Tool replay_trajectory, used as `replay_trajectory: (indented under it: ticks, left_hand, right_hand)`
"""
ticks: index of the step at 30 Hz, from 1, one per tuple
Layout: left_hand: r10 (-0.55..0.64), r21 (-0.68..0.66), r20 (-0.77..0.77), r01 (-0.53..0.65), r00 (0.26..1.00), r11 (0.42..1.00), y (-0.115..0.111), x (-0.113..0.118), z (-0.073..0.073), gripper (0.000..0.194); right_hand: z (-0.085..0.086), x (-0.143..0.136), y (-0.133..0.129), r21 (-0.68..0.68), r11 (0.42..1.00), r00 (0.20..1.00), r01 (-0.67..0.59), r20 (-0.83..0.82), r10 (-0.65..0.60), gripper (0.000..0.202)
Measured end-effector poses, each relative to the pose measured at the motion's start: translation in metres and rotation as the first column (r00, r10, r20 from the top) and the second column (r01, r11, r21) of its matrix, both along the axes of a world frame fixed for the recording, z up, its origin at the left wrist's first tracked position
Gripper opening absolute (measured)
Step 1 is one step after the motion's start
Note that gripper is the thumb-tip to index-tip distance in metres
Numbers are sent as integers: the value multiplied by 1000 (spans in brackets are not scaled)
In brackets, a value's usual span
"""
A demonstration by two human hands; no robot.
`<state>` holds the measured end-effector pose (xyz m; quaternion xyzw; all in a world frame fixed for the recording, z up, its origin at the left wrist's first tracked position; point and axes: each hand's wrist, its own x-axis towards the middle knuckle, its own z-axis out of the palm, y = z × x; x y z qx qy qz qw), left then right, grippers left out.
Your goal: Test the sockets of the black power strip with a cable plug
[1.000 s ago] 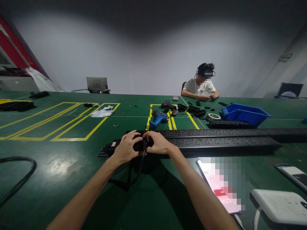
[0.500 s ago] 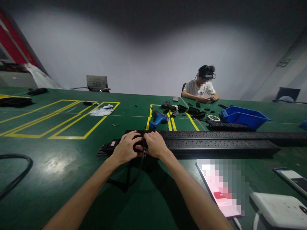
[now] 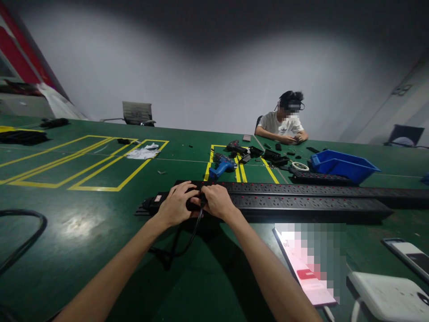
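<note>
Two long black power strips (image 3: 284, 204) lie side by side across the green table. Near the left end of the closer strip, my right hand (image 3: 217, 201) is closed on the plug end of a black cable (image 3: 192, 246), which hangs down toward me and loops left. My left hand (image 3: 179, 203) rests over the same strip, its fingers curled round the strip's body beside the plug. The fingertips of both hands nearly meet, and the contact between plug and strip is hidden by them.
Behind the strips lie a blue power drill (image 3: 221, 166), black parts, a tape roll (image 3: 300, 166) and a blue bin (image 3: 343, 166). A person (image 3: 283, 123) sits across the table. A lit phone (image 3: 310, 273) and white device (image 3: 389, 295) lie front right; a cable loop (image 3: 42, 228) is left.
The view has shifted slightly. Both hands stay at the same place on the strip, with little visible movement.
</note>
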<state>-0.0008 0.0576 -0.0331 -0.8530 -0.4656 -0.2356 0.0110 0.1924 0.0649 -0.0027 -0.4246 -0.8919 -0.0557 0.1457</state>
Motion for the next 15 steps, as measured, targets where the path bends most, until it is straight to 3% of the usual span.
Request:
replay_trajectory:
  ticks: [7, 15]
  left_hand:
    - [-7, -24, 14, 7, 1000, 1000, 1, -1, 1, 59]
    - [-4, -17, 15, 4, 1000, 1000, 2, 0, -1, 59]
  right_hand:
    - [-7, -3, 0, 81, 996, 1000, -27, 10, 26, 27]
    - [-10, 0, 2, 107, 992, 997, -69, -12, 71, 32]
